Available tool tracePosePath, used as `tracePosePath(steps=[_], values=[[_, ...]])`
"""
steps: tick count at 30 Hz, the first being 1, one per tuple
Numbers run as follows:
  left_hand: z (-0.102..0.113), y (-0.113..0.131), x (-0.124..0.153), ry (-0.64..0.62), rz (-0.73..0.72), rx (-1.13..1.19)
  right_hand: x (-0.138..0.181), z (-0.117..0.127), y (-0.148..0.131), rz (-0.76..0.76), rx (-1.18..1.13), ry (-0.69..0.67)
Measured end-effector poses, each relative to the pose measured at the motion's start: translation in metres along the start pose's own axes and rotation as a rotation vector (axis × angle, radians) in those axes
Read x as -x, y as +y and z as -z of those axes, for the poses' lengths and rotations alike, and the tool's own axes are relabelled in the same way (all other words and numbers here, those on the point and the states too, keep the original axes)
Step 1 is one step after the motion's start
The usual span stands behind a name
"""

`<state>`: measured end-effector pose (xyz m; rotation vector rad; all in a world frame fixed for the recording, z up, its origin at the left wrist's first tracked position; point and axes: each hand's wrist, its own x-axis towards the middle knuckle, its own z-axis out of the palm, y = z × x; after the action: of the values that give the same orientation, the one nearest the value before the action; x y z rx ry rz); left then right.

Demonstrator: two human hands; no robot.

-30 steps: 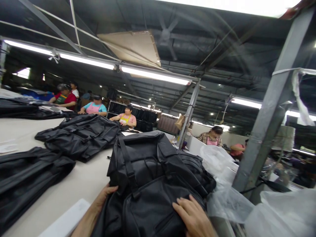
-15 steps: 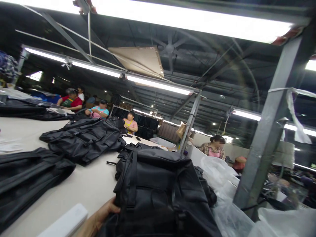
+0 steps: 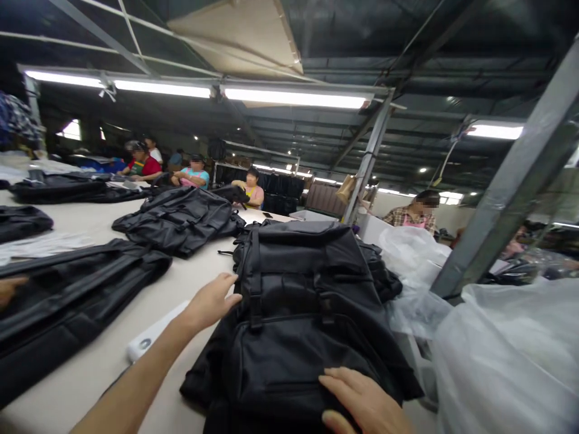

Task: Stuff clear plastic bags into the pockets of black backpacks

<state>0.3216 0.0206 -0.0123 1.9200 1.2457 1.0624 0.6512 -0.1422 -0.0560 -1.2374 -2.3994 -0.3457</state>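
Note:
A black backpack (image 3: 298,301) lies flat on the pale work table (image 3: 94,367) right in front of me, its front pocket toward me. My left hand (image 3: 211,301) rests open against the backpack's left side, fingers stretched out and pointing right. My right hand (image 3: 362,404) lies flat on the lower front pocket, fingers extended and holding nothing. More black backpacks (image 3: 181,220) are spread farther up the table.
A flat pile of black bags (image 3: 67,301) covers the table's left side. A white device (image 3: 151,340) lies by my left forearm. Clear plastic bags (image 3: 506,355) heap up at right beside a slanted grey steel post (image 3: 502,205). Several people sit along the table's far end.
The view has tilted down. My left hand slid up along the backpack's side and opened out. My right hand, out of sight half a second ago, rests on the front pocket again.

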Motion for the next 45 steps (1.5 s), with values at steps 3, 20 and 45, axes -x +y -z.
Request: tracePosePath(steps=[3,20,45], values=[[-0.018,0.045,0.035,-0.103,-0.147,-0.070,-0.029,0.019,-0.006,-0.152,-0.129,0.006],[-0.109,-0.026,0.102,-0.146,-0.721,-0.506,-0.110,0.035,-0.023,-0.090,0.236,-0.373],[-0.120,0.012,0.131,0.447,-0.985,-0.389,-0.128,0.019,-0.041,-0.276,-0.056,-0.836]])
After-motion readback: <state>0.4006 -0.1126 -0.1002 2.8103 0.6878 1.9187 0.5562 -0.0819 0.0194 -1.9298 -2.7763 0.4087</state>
